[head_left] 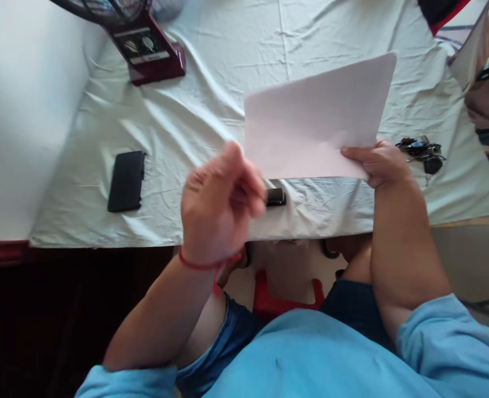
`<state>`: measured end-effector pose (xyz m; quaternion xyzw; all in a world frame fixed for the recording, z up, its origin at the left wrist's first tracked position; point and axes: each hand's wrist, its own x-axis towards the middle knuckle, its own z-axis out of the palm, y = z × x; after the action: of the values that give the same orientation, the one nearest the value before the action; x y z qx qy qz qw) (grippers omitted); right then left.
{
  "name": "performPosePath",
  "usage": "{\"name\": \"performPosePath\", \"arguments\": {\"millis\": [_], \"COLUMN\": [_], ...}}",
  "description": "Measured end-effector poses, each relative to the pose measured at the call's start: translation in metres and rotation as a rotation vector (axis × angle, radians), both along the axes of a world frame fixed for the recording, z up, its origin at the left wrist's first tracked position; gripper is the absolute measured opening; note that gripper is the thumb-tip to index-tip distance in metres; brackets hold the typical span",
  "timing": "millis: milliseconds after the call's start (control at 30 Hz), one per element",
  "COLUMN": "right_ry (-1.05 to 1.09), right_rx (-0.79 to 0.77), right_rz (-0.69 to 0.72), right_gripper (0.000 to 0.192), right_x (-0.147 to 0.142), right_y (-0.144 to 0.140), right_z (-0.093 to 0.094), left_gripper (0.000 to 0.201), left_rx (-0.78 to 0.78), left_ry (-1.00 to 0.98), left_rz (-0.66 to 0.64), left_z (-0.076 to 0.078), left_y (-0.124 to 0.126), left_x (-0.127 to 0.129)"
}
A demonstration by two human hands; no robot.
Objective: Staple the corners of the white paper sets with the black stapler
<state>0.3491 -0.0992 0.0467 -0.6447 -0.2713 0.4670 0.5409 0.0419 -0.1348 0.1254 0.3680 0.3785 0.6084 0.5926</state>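
Right hand (379, 163) pinching the paper sheet (316, 119) at its lower right corner, centre-right of frame. Left hand (219, 204) blurred, loosely curled, empty. Could sag or crease, likely from that single-corner grip above the bench (178, 127).

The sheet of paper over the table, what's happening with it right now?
A person seated at the cloth-covered table holds the sheet of paper up by its lower right corner with the right hand. The left hand is raised beside the sheet, fingers curled, blurred and not touching it. A small black object lies near the table edge below the paper. A black wallet lies to the left, a bunch of keys to the right.
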Motion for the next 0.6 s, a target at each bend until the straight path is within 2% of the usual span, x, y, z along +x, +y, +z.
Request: {"name": "performPosePath", "arguments": {"millis": [33,100,133,200,300,400,500,533,600], "right_ry": [0.005,0.006,0.021,0.050,0.052,0.051,0.048,0.044,0.027], "right_rx": [0.038,0.091,0.102,0.097,0.122,0.170,0.169,0.146,0.087], "right_rz": [-0.026,-0.090,-0.090,-0.087,-0.083,-0.104,-0.163,-0.161,-0.134], "right_gripper": [0.030,0.032,0.033,0.036,0.042,0.048,0.052,0.052,0.050], "right_x": [-0.005,-0.014,-0.019,-0.027,-0.033,-0.033,-0.029,-0.027,-0.024], "right_y": [0.004,0.010,0.013,0.017,0.020,0.020,0.015,0.012,0.006], "right_z": [-0.002,-0.005,-0.006,-0.009,-0.009,-0.007,-0.006,-0.006,-0.008], "left_gripper": [0.059,0.053,0.046,0.034,0.043,0.054,0.058,0.057,0.048], "left_rx": [0.034,0.061,0.035,-0.068,-0.139,-0.168,-0.110,-0.081,-0.083], "left_ry": [0.017,0.063,0.116,0.211,0.239,0.261,0.286,0.284,0.268], "left_rz": [0.034,0.277,0.311,0.275,0.089,0.030,0.062,0.036,-0.119], "left_z": [-0.009,-0.033,-0.047,-0.075,-0.104,-0.112,-0.106,-0.104,-0.101], "left_y": [0.018,0.058,0.077,0.106,0.127,0.131,0.129,0.126,0.117], "left_x": [-0.006,-0.022,-0.030,-0.044,-0.054,-0.056,-0.057,-0.057,-0.056]}}
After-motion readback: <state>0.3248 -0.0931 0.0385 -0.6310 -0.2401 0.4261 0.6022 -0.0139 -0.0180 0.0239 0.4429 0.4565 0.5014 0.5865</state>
